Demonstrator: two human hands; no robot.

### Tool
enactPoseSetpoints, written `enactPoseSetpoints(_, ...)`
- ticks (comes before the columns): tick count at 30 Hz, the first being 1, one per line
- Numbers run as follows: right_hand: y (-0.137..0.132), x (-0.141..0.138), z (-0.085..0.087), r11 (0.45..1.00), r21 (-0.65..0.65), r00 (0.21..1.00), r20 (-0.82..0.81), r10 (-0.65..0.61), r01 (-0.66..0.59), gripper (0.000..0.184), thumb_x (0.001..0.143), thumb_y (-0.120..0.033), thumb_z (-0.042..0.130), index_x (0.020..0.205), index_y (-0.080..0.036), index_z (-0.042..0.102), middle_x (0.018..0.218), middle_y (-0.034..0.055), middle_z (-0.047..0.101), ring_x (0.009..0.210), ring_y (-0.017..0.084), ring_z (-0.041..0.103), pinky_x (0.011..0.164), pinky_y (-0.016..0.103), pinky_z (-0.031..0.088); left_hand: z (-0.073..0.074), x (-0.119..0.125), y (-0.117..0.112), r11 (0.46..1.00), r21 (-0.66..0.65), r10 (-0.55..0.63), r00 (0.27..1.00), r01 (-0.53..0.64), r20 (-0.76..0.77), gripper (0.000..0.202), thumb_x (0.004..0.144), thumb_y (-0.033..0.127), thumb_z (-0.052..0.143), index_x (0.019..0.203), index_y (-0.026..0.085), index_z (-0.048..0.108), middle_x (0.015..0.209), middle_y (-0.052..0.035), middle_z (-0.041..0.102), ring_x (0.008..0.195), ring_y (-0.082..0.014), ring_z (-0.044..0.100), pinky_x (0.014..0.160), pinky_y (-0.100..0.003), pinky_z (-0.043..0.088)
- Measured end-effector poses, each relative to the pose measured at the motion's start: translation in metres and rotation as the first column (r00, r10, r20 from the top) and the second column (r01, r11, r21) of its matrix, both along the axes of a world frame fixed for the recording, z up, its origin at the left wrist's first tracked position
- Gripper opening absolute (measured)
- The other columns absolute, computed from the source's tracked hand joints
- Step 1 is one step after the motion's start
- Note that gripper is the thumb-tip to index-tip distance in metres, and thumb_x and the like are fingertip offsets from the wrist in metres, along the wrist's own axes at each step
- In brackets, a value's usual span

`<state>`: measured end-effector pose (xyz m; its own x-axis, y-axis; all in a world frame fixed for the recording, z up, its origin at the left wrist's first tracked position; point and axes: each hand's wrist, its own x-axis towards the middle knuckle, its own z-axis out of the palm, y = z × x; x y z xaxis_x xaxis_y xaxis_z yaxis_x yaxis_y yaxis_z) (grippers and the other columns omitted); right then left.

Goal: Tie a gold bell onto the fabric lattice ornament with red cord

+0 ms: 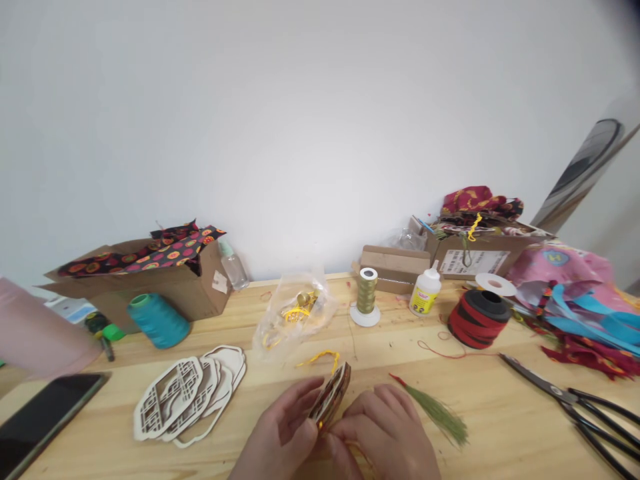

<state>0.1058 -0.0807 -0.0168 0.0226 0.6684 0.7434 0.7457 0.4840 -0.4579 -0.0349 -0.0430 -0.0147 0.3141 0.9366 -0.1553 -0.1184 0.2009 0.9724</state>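
Your left hand [283, 430] pinches the layered wooden ornament [334, 395], which stands on edge low over the near table [500, 407]. Your right hand [387, 430] seems to clasp its lower rim. Keep the layers flush and the green tassel [440, 415] clear.

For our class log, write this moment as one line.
left hand: holds wooden cutout stack | right hand: holds it too | green tassel: right of hands

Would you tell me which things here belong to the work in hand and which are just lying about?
In hand: wooden cut-out piece, held by left hand and right hand; yellow cord; green tassel.
Lying about: scissors, glue bottle, teal thread cone, phone.
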Motion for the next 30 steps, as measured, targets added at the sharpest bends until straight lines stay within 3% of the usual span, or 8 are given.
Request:
enactPoseSetpoints(10, 0.001, 0.001, -0.009, 0.990, -0.123, 0.992, -0.114, 0.061, -0.075, 0.018, 0.076, -0.026, 0.050, 0.062, -0.026, 0.061, 0.053, -0.0031, 0.057, 0.052, 0.013, 0.052, 0.058, 0.025, 0.038, -0.001, -0.002, 0.002, 0.999, 0.016, 0.036, 0.999, -0.036, -0.018, 0.043, 0.053, 0.038, 0.073, 0.091, 0.019, 0.065, 0.104, -0.0127, 0.064, 0.101, -0.0310, 0.054, 0.088, -0.042, 0.041)
enactPoseSetpoints(14, 0.003, -0.001, -0.014, 0.969, -0.217, 0.973, -0.219, 0.069, -0.118, 0.025, 0.076, -0.034, 0.050, 0.056, -0.025, 0.062, 0.050, -0.0024, 0.057, 0.052, 0.013, 0.054, 0.050, 0.022, 0.039, 0.004, -0.004, 0.000, 0.990, 0.126, 0.088, 0.980, -0.066, -0.177, 0.042, 0.054, 0.037, 0.072, 0.093, 0.020, 0.067, 0.105, -0.0114, 0.064, 0.101, -0.0313, 0.053, 0.090, -0.044, 0.038)
enactPoseSetpoints(17, 0.004, -0.006, -0.019, 0.948, -0.269, 0.930, -0.361, 0.062, -0.168, 0.030, 0.076, -0.039, 0.051, 0.053, -0.024, 0.063, 0.049, -0.0019, 0.057, 0.049, 0.011, 0.056, 0.045, 0.018, 0.040, 0.007, -0.005, -0.002, 0.964, 0.248, 0.173, 0.934, -0.095, -0.312, 0.037, 0.056, 0.035, 0.070, 0.090, 0.023, 0.069, 0.110, -0.0097, 0.061, 0.110, -0.0314, 0.046, 0.096, -0.044, 0.029)
enactPoseSetpoints(19, 0.004, -0.010, -0.023, 0.935, -0.294, 0.893, -0.447, 0.046, -0.196, 0.031, 0.074, -0.040, 0.052, 0.051, -0.022, 0.064, 0.049, -0.0009, 0.058, 0.047, 0.011, 0.055, 0.043, 0.017, 0.041, 0.006, -0.005, -0.003, 0.960, 0.258, 0.198, 0.917, -0.110, -0.346, 0.034, 0.058, 0.035, 0.069, 0.089, 0.023, 0.069, 0.117, -0.0090, 0.056, 0.114, -0.0312, 0.041, 0.098, -0.043, 0.023)
enactPoseSetpoints(24, 0.006, -0.020, -0.036, 0.884, -0.382, 0.813, -0.582, -0.004, -0.269, 0.029, 0.069, -0.036, 0.056, 0.051, -0.017, 0.065, 0.050, 0.0020, 0.059, 0.044, 0.012, 0.054, 0.040, 0.018, 0.040, -0.003, -0.007, -0.003, 0.969, 0.232, 0.170, 0.906, -0.083, -0.388, 0.033, 0.061, 0.042, 0.065, 0.087, 0.023, 0.070, 0.122, -0.0104, 0.051, 0.115, -0.0316, 0.041, 0.098, -0.045, 0.021)
enactPoseSetpoints(30, 0.009, -0.024, -0.042, 0.844, -0.475, 0.809, -0.581, -0.088, -0.249, 0.025, 0.067, -0.033, 0.055, 0.052, -0.017, 0.066, 0.050, 0.0027, 0.060, 0.043, 0.013, 0.053, 0.039, 0.019, 0.039, -0.002, -0.013, -0.002, 0.969, 0.245, 0.118, 0.902, -0.014, -0.414, 0.034, 0.066, 0.042, 0.060, 0.094, 0.024, 0.067, 0.121, -0.0089, 0.053, 0.116, -0.0309, 0.039, 0.099, -0.046, 0.020)
